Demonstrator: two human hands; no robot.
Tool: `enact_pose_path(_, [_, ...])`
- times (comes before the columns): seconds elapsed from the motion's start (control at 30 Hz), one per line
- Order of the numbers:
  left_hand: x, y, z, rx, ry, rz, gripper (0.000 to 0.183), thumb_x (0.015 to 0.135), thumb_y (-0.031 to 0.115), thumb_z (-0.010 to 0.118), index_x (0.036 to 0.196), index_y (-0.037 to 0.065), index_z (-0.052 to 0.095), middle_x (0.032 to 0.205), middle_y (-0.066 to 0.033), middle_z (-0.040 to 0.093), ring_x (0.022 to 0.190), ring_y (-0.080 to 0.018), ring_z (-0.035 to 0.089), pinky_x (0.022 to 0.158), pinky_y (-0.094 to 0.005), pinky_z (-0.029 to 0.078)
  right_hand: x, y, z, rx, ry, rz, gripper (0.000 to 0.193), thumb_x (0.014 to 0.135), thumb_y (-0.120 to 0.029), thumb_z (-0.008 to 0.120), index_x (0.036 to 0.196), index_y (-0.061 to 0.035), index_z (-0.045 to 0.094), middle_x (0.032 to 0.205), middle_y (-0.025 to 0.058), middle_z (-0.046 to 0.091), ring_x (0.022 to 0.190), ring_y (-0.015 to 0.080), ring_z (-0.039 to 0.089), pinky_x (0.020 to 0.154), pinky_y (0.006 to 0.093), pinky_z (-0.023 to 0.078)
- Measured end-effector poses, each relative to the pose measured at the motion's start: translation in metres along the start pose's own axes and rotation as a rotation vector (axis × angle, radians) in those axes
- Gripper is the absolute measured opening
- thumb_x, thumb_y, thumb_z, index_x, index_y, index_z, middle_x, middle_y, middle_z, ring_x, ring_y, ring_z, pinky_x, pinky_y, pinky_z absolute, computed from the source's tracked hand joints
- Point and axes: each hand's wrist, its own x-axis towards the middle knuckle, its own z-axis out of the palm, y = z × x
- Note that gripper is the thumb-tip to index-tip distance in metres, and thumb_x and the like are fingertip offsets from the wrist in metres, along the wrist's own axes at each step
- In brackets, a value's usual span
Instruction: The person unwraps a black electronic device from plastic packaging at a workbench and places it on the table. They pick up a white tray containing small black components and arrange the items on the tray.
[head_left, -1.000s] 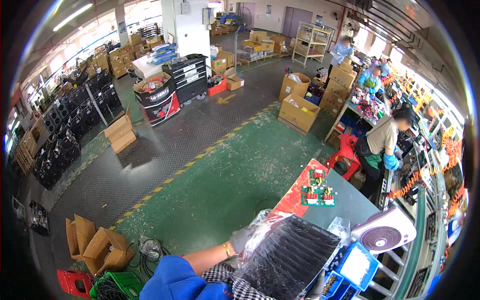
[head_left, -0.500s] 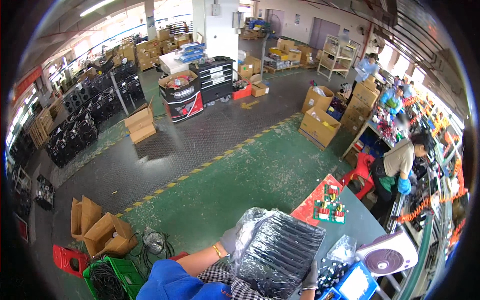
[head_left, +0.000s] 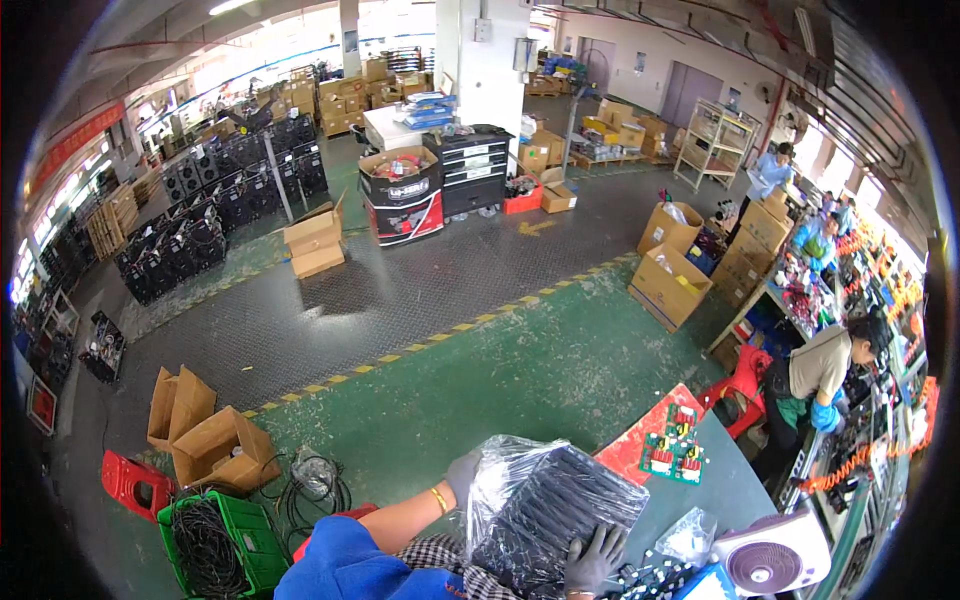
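Note:
A bundle of long black ribbed pieces wrapped in clear plastic film (head_left: pixel 560 500) lies in front of me, on the near side of a grey table. My left hand (head_left: pixel 462 479), in a grey glove, grips the bundle's left edge at the film; its fingertips are partly hidden. My right hand (head_left: pixel 597 560), in a dark grey glove, rests on the near right part of the bundle, palm down with fingers spread.
Green circuit boards (head_left: pixel 673 452) sit on a red sheet (head_left: pixel 640 440) on the table (head_left: pixel 725 470). At right are a purple-white fan (head_left: pixel 770 560), a clear bag (head_left: pixel 688 536) and small black parts. Cartons (head_left: pixel 222 450) and a green crate of cables (head_left: pixel 255 540) stand left. A co-worker sits far right.
My right hand has moved from the bundle's right edge onto its top and spread its fingers. The left hand stays at the left edge. The view has shifted somewhat.

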Motion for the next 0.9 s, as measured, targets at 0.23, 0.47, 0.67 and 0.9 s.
enact_pose_path(0.23, [0.020, -0.028, 0.009, -0.364, 0.230, -0.558, 0.046, 0.100, 0.041, 0.045, 0.118, 0.004, 0.066, 0.113, -0.0172, 0.069, 0.104, -0.0311, 0.066, 0.092, -0.0401, 0.050, -0.001, 0.007, 0.003, 0.012, -0.036, -0.013, 0.063, 0.096, -0.051, 0.046, 0.148, -0.0161, 0.043, 0.155, 0.0169, 0.035, 0.147, 0.0392, 0.024, 0.113, 0.0593, 0.025])
enact_pose_path(0.47, [0.026, 0.000, 0.011, 0.019, -0.053, -0.619, 0.054, 0.092, 0.050, 0.049, 0.128, 0.012, 0.061, 0.139, -0.0218, 0.053, 0.123, -0.0431, 0.053, 0.102, -0.0472, 0.045, -0.002, 0.010, 0.003, -0.102, -0.054, 0.007, 0.060, 0.096, -0.051, 0.046, 0.149, -0.0231, 0.041, 0.155, 0.0153, 0.036, 0.146, 0.0384, 0.027, 0.111, 0.0610, 0.027])
enact_pose_path(0.67, [-0.007, -0.062, 0.079, -0.786, -0.112, -0.816, 0.073, 0.089, 0.050, 0.055, 0.151, 0.016, 0.036, 0.137, -0.0272, 0.052, 0.124, -0.0432, 0.053, 0.103, -0.0473, 0.045, 0.001, 0.003, 0.006, -0.015, -0.025, -0.042, 0.058, 0.097, -0.049, 0.047, 0.147, -0.0195, 0.044, 0.154, 0.0180, 0.037, 0.145, 0.0401, 0.028, 0.112, 0.0590, 0.028])
enact_pose_path(0.9, [-0.097, -0.044, 0.074, -0.268, -0.432, -0.724, 0.087, 0.083, 0.063, 0.057, 0.150, 0.012, 0.037, 0.127, -0.0226, 0.061, 0.113, -0.0369, 0.061, 0.095, -0.0450, 0.049, 0.000, 0.000, -0.004, -0.029, -0.040, -0.019, 0.058, 0.097, -0.046, 0.047, 0.147, -0.0185, 0.044, 0.154, 0.0185, 0.036, 0.145, 0.0400, 0.027, 0.113, 0.0586, 0.027])
